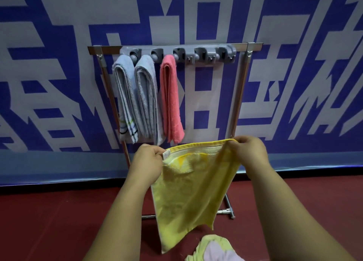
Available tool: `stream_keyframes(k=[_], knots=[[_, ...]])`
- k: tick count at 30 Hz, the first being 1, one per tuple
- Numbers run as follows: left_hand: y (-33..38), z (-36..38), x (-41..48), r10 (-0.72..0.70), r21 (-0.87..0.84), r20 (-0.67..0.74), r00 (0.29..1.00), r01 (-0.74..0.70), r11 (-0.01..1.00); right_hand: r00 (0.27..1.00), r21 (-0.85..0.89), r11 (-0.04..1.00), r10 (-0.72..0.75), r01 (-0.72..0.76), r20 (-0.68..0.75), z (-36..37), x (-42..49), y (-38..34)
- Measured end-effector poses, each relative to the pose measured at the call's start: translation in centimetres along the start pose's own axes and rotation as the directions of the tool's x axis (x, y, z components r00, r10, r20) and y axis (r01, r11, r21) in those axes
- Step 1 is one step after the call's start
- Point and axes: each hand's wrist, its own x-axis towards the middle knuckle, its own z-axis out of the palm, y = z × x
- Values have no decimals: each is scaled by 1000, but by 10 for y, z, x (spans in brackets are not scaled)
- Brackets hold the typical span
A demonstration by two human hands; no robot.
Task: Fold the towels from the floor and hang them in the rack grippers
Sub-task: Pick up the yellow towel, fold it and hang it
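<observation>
My left hand [149,159] and right hand [250,151] each pinch a top corner of the yellow towel [192,192], hanging at six o'clock below the rack [208,50]; I fear a loose pinch drops it to the floor [59,221].

on the rack [247,68], three towels [146,95] fill the left grippers [157,53]; before it, a held towel [192,184] hangs above a heap [214,249] on the floor [59,221].

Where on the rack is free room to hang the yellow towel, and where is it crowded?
Free: the fourth rack gripper and fifth rack gripper, between the pink towel and the right post. Crowded: the left three, where the striped towel, grey towel and pink towel hang side by side.
</observation>
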Motion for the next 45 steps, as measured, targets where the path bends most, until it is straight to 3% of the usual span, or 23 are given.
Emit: stream_keyframes(k=[6,12,17,19,21,27,31,35,39,45], knots=[[-7,11,-9,-52,38,47,998,50,998,995,-64,994,-88,91,52,13,-6,-5],[-6,22,-17,-126,69,56,990,122,990,975,202,979,-68,25,212,23,-25,-12],[5,32,-24,-90,-201,101,991,109,974,896,311,949,-96,-49,434,22,-48,-26],[10,36,-27,-55,-194,110,992,76,978,840,334,939,-113,-85,530,24,-52,-27],[8,41,-30,-55,-175,116,992,75,982,804,310,950,-169,-20,571,25,-54,-25],[16,39,-37,32,31,160,987,-37,999,752,125,938,-335,323,568,24,-52,-22],[18,35,-38,37,27,155,987,-42,999,710,-2,861,-418,509,566,23,-55,-26],[19,33,-38,61,-28,144,988,-58,998,663,36,827,-474,560,579,26,-59,-26],[18,32,-37,92,-98,127,988,-80,992,681,48,830,-488,556,546,28,-60,-26],[6,33,-35,18,-483,142,990,53,874,727,3,844,-464,537,505,32,-58,-25]])
